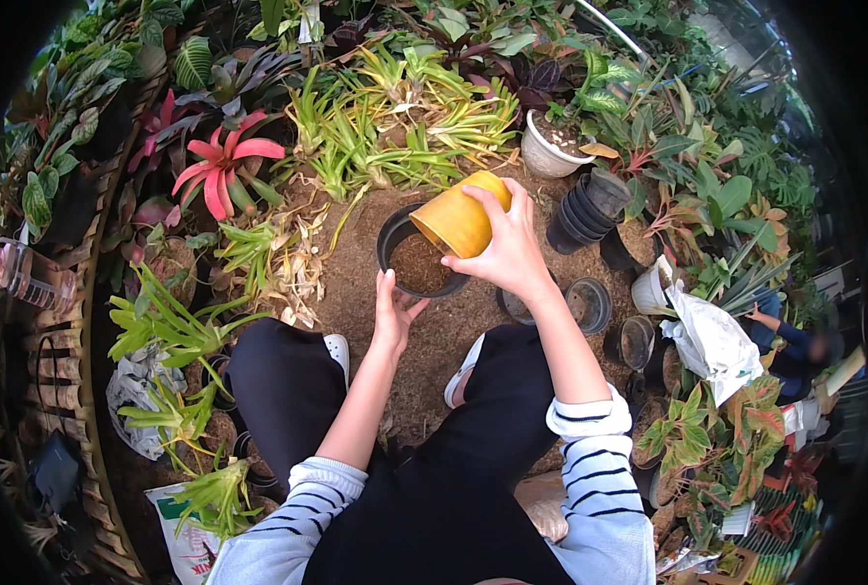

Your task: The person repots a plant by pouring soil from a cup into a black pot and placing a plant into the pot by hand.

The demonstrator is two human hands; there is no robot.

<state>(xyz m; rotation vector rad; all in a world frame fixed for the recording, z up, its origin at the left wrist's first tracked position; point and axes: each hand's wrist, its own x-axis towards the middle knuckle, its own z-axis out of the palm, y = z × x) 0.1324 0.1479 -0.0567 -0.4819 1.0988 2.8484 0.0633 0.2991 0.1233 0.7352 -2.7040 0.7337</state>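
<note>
My right hand [503, 234] grips a yellow plastic pot [459, 216], tilted with its mouth towards a round black plant pot [390, 248]. Brown soil [415, 265] lies inside the black pot; whether more is pouring from the yellow one I cannot tell. At the black pot's near side, my left hand [396, 313] holds its rim, thumb up against the wall and fingers beneath. The yellow pot partly covers the black pot's right side. Both are in front of my knees, over bare ground [353, 256].
Uprooted green plants [404, 124] lie at the far side, beside a red bromeliad [225, 157]. To the right are a white pot [551, 150], stacked black pots [587, 212] and an empty black pot [587, 303]. A bamboo bench [61, 373] borders the left. Another person [795, 344] is at far right.
</note>
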